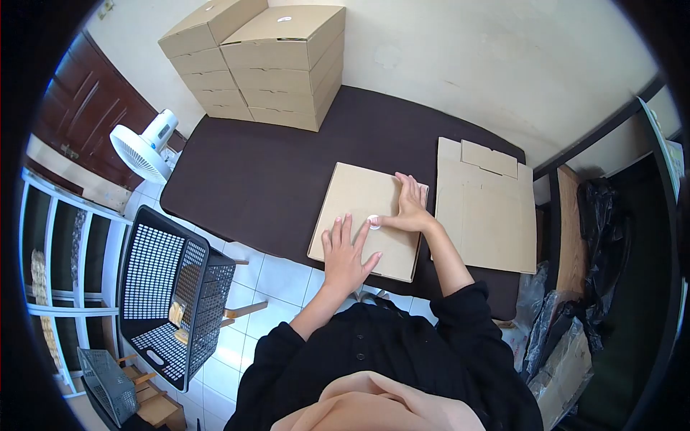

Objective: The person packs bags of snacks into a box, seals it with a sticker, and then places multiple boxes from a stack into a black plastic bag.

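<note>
At the head view's centre, the carton (357, 194) lies flat on the table (244, 179), likely for backing; at seven o'clock from its white sticker (374, 221), the left hand (345, 258) spreads unclenched, apparently steadying it. At three, the right hand (412, 213) thumbs the sticker; whether it grips the edge is hard to tell. Stacked boxes (284, 79) stand at eleven

The box (359, 192) is plain matt cardboard, smooth across its face, and its round sticker (374, 222) looks smooth too. That flattened sheet (489, 219) is the same dull board, like the stacked boxes (282, 85). From here the tabletop (244, 172) looks matt. The fan (131, 154) is smooth plastic, the basket (154, 269) plastic lattice, the floor tiles (277, 279) glossy, the crumpled black bag (601, 228) shiny film.
</note>
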Demonstrator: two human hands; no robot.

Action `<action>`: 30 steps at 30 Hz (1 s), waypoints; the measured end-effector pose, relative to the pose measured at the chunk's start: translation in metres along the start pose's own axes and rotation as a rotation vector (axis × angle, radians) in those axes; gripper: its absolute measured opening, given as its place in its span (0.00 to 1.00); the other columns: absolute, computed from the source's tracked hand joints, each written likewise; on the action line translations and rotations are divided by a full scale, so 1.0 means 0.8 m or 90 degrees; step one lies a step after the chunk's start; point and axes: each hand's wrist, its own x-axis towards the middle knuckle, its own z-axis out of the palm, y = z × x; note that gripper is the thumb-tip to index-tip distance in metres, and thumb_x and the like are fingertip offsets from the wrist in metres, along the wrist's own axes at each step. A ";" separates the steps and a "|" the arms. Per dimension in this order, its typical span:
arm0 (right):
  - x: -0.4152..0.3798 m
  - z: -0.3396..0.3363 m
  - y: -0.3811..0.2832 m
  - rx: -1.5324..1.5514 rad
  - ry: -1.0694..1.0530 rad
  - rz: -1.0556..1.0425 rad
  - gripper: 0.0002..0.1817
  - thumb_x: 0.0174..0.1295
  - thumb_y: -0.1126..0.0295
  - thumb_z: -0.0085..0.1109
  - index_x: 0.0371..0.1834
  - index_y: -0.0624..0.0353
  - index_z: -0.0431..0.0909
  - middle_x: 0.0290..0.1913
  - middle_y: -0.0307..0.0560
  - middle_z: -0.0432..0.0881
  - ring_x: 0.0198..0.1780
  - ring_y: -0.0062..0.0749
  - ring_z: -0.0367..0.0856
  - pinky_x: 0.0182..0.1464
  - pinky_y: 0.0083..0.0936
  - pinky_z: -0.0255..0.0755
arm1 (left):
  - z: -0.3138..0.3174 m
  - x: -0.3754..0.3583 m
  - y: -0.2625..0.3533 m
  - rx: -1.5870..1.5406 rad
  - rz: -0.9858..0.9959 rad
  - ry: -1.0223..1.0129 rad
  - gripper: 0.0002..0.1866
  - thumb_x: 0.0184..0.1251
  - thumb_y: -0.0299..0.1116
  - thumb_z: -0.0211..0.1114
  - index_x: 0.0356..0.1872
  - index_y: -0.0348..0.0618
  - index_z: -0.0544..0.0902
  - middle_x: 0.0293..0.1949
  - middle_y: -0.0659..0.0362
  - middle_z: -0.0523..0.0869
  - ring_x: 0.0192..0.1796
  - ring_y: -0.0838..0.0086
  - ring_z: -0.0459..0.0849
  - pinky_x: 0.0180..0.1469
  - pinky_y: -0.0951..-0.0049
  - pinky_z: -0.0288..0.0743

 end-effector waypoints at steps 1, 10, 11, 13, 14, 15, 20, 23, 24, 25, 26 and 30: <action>0.001 0.005 -0.002 0.002 0.028 0.013 0.68 0.21 0.42 0.72 0.65 0.60 0.40 0.66 0.59 0.45 0.70 0.53 0.32 0.67 0.50 0.26 | 0.001 0.000 0.000 -0.001 0.000 0.000 0.35 0.55 0.54 0.54 0.62 0.48 0.62 0.63 0.44 0.57 0.65 0.51 0.52 0.61 0.48 0.45; 0.000 0.002 0.000 0.071 0.095 0.007 0.60 0.35 0.42 0.67 0.65 0.63 0.41 0.63 0.58 0.53 0.66 0.50 0.46 0.66 0.42 0.34 | 0.006 -0.002 -0.001 0.015 0.014 -0.001 0.31 0.57 0.52 0.55 0.60 0.47 0.66 0.63 0.42 0.55 0.65 0.48 0.50 0.61 0.46 0.43; -0.001 0.005 -0.007 -0.013 0.126 0.045 0.59 0.36 0.43 0.66 0.64 0.64 0.42 0.63 0.58 0.54 0.65 0.49 0.47 0.66 0.41 0.36 | 0.007 -0.002 -0.001 0.016 0.017 0.001 0.31 0.57 0.52 0.54 0.60 0.47 0.66 0.62 0.41 0.56 0.65 0.48 0.51 0.61 0.46 0.44; 0.000 0.010 -0.009 -0.010 0.129 0.054 0.59 0.35 0.42 0.66 0.65 0.63 0.43 0.63 0.60 0.53 0.67 0.50 0.45 0.66 0.43 0.33 | 0.008 -0.002 -0.002 0.017 0.023 0.004 0.31 0.58 0.52 0.53 0.59 0.47 0.67 0.62 0.41 0.57 0.65 0.48 0.51 0.61 0.46 0.44; 0.001 0.012 -0.009 -0.007 0.131 0.058 0.59 0.35 0.41 0.66 0.65 0.62 0.43 0.64 0.61 0.53 0.69 0.51 0.42 0.67 0.45 0.31 | 0.008 -0.002 -0.003 0.013 0.020 0.004 0.30 0.57 0.52 0.54 0.59 0.47 0.67 0.62 0.41 0.57 0.65 0.48 0.51 0.61 0.46 0.44; 0.003 0.015 -0.006 -0.007 0.132 0.059 0.59 0.35 0.41 0.66 0.65 0.62 0.43 0.64 0.61 0.53 0.69 0.51 0.42 0.67 0.45 0.31 | 0.008 -0.002 -0.003 0.009 0.018 0.003 0.30 0.57 0.52 0.54 0.59 0.47 0.68 0.62 0.41 0.56 0.65 0.48 0.51 0.61 0.45 0.43; -0.004 0.014 -0.016 -0.035 0.149 0.068 0.61 0.32 0.39 0.66 0.65 0.62 0.43 0.63 0.61 0.53 0.69 0.50 0.42 0.67 0.44 0.30 | 0.008 -0.003 -0.004 0.005 0.018 -0.004 0.30 0.57 0.53 0.54 0.58 0.46 0.68 0.62 0.41 0.56 0.65 0.48 0.51 0.61 0.45 0.43; 0.001 0.012 -0.016 -0.001 0.145 0.087 0.62 0.30 0.39 0.67 0.65 0.62 0.43 0.64 0.59 0.53 0.69 0.50 0.43 0.68 0.45 0.30 | 0.008 -0.002 -0.004 0.002 0.023 -0.004 0.30 0.57 0.53 0.53 0.58 0.46 0.68 0.62 0.41 0.56 0.65 0.48 0.51 0.61 0.45 0.43; 0.004 0.013 -0.014 -0.001 0.147 0.087 0.62 0.30 0.39 0.67 0.65 0.62 0.43 0.64 0.59 0.53 0.69 0.50 0.43 0.68 0.45 0.30 | 0.008 -0.002 -0.005 0.004 0.025 -0.005 0.30 0.57 0.53 0.53 0.58 0.45 0.68 0.63 0.41 0.56 0.65 0.47 0.51 0.61 0.45 0.43; 0.008 0.013 -0.010 0.111 0.163 0.106 0.63 0.29 0.40 0.67 0.65 0.61 0.43 0.64 0.59 0.53 0.69 0.50 0.43 0.68 0.45 0.29 | 0.007 -0.002 -0.006 0.004 0.027 -0.004 0.30 0.57 0.53 0.53 0.58 0.45 0.68 0.63 0.41 0.56 0.65 0.47 0.51 0.61 0.45 0.43; 0.010 0.014 -0.007 0.223 0.179 0.125 0.63 0.28 0.40 0.68 0.65 0.61 0.43 0.64 0.59 0.53 0.69 0.50 0.44 0.68 0.45 0.29 | 0.007 -0.002 -0.006 -0.003 0.028 -0.003 0.30 0.57 0.52 0.54 0.58 0.45 0.68 0.63 0.41 0.55 0.65 0.47 0.51 0.61 0.45 0.43; -0.002 0.010 -0.017 -0.021 0.140 0.088 0.64 0.28 0.39 0.67 0.65 0.61 0.42 0.64 0.60 0.53 0.69 0.50 0.44 0.68 0.44 0.28 | 0.005 -0.002 -0.008 -0.011 0.037 -0.009 0.30 0.57 0.52 0.54 0.57 0.44 0.68 0.63 0.41 0.55 0.65 0.47 0.51 0.61 0.45 0.43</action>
